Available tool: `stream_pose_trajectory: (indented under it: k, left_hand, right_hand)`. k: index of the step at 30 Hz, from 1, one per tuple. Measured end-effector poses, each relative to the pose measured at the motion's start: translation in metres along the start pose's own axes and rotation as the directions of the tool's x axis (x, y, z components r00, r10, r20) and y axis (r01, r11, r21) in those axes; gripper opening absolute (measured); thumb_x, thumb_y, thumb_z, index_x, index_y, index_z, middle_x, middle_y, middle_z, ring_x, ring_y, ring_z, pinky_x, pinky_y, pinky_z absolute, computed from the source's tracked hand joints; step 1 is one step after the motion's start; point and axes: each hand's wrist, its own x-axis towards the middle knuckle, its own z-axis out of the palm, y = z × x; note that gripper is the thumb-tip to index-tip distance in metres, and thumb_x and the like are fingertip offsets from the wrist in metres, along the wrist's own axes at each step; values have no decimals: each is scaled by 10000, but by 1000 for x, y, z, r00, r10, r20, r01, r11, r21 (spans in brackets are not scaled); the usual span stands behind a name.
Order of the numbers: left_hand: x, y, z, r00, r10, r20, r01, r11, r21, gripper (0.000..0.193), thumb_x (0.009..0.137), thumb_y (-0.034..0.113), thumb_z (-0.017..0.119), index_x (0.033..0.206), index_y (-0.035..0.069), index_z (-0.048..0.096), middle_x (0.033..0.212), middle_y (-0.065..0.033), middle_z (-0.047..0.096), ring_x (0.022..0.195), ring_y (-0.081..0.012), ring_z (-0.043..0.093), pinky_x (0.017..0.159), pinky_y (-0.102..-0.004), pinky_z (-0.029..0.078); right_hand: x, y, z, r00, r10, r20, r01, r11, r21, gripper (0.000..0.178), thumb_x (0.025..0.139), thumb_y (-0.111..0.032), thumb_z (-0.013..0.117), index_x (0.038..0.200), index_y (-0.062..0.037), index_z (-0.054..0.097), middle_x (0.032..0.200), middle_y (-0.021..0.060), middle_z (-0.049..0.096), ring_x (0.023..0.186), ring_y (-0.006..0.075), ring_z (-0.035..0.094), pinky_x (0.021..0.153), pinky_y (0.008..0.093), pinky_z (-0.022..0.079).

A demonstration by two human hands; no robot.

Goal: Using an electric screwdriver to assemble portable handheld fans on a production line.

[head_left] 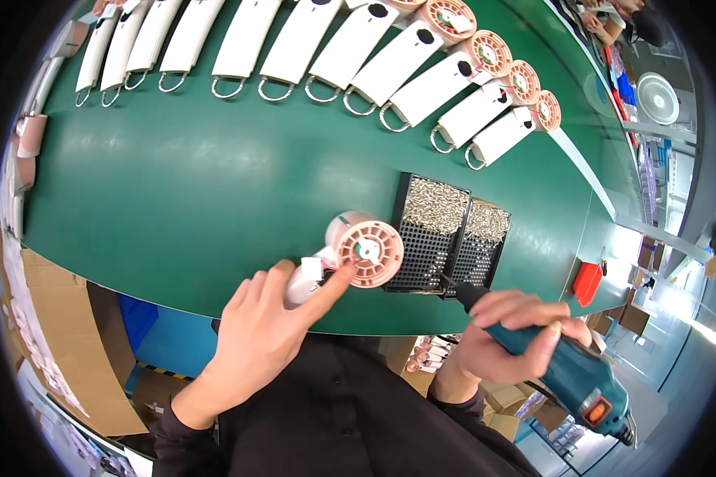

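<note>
My left hand (pixel 266 330) is closed around the white handle of a small device with a round pink slotted head (pixel 371 254). Its index finger reaches toward the open face of that head, where red and green bits show at the hub. In my right hand (pixel 517 338) is a teal electric screwdriver (pixel 565 370) with an orange switch. The driver's tip points left, at the lower edge of two black screw trays (pixel 422 248). Small metal screws are heaped in the far part of both trays, with a few sitting in the holes nearer me.
Along the far side of the green table (pixel 191 191) lies a curved row of similar white handles (pixel 410 63) with wire loops, several with pink round heads. A red bin (pixel 587 283) stands at the right. Cardboard (pixel 71 334) is at the lower left. Another person's hands (pixel 605 24) show at the top right.
</note>
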Motion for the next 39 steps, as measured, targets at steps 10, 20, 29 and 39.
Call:
stream_pose_trajectory:
  k: [10, 20, 29, 39]
  left_hand:
    - [-4, -5, 3, 999, 39, -15, -40, 999, -27, 734, 699, -12, 603, 1363, 289, 518, 959, -132, 525, 681, -202, 500, 604, -292, 432]
    - [-5, -8, 7, 996, 70, -64, -69, 998, 11, 721, 700, 37, 604, 1374, 273, 506, 946, -134, 527, 671, -193, 473, 574, -271, 400]
    - [-3, -3, 3, 1000, 7, 14, -7, 999, -53, 616, 755, 64, 640, 1334, 252, 544, 959, -136, 505, 712, -229, 537, 625, -327, 486]
    - [0, -2, 6, 1000, 26, -4, -26, 1000, -1, 743, 690, 0, 623, 1370, 275, 502, 935, -123, 512, 677, -202, 516, 585, -289, 481]
  right_hand:
    - [-2, -17, 40, 960, -107, 258, 40, 967, 253, 299, 898, -100, 434, 1137, -6, 280, 740, 195, 541, 458, 296, 569, 405, 384, 539]
    - [-18, -5, 57, 930, -1, 368, -2, 1000, 7, 240, 931, -142, 508, 1031, -38, 316, 692, 151, 540, 427, 250, 544, 398, 371, 504]
    - [-23, 1, 48, 885, 4, 466, -22, 999, 32, 323, 851, -78, 635, 961, -57, 332, 699, 151, 600, 509, 284, 609, 496, 398, 540]
    - [-11, -10, 34, 915, -215, 340, 128, 957, 259, 357, 835, -54, 599, 1038, -32, 306, 682, 173, 569, 512, 293, 606, 469, 391, 560]
